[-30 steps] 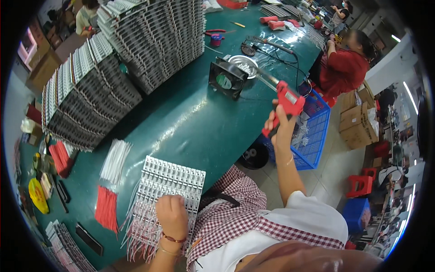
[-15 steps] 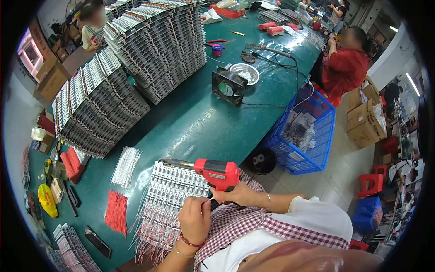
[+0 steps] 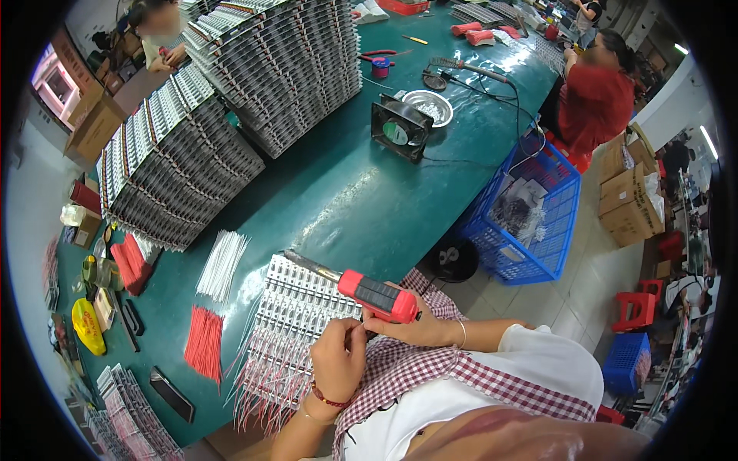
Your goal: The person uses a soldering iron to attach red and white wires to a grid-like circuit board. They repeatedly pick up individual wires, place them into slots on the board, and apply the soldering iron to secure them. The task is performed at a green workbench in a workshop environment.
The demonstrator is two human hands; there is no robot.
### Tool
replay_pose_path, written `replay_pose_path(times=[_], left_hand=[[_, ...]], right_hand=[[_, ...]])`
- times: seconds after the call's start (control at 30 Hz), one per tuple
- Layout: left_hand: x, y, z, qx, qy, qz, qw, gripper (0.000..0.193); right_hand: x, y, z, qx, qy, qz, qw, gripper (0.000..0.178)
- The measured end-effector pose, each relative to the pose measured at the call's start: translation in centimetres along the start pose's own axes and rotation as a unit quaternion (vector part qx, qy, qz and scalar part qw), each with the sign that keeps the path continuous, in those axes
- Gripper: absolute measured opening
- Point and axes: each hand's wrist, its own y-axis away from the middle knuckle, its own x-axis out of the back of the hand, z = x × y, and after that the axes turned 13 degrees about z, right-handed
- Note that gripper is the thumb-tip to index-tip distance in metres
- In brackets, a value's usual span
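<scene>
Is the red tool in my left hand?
No, your right hand grips the red tool, under its body.

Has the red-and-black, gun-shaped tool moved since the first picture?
Yes: the gun-shaped tool went down and left in view, from right of the black square fan to below it.

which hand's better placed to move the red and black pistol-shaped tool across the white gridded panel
Right hand, probably: it holds the tool, whose metal barrel points along the far edge of the panel. The left hand is beside it, apparently not gripping the tool.
</scene>
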Motion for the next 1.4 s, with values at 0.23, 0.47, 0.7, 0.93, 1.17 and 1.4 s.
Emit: replay_pose_path(times=[0.23,0.47,0.7,0.93,1.17,1.4], left_hand=[[0.2,0.2,-0.2,0.067,0.017,-0.025,0.997,0.006],[0.5,0.2,-0.3,0.101,0.016,-0.014,0.995,0.006],[0.6,0.0,-0.4,0.087,0.004,-0.024,0.996,0.006],[0.2,0.3,-1.4,0.072,0.008,-0.018,0.997,0.006],[0.6,-0.1,-0.9,0.075,0.003,-0.028,0.997,0.006],[0.4,-0.3,-0.4,0.07,0.013,-0.032,0.997,0.006]], right_hand=[[0.3,0.0,0.7,0.072,0.048,-0.003,0.996,0.039],[-0.3,0.0,0.4,0.073,0.011,-0.014,0.997,0.048],[-0.6,0.0,1.0,0.082,0.053,0.025,0.995,0.037],[-1.0,0.3,0.6,-0.052,-0.052,0.041,0.996,0.023],[0.0,-0.6,-0.8,-0.149,-0.136,-0.014,0.979,0.021],[0.3,-0.5,-0.4,-0.139,-0.113,-0.033,0.983,0.021]])
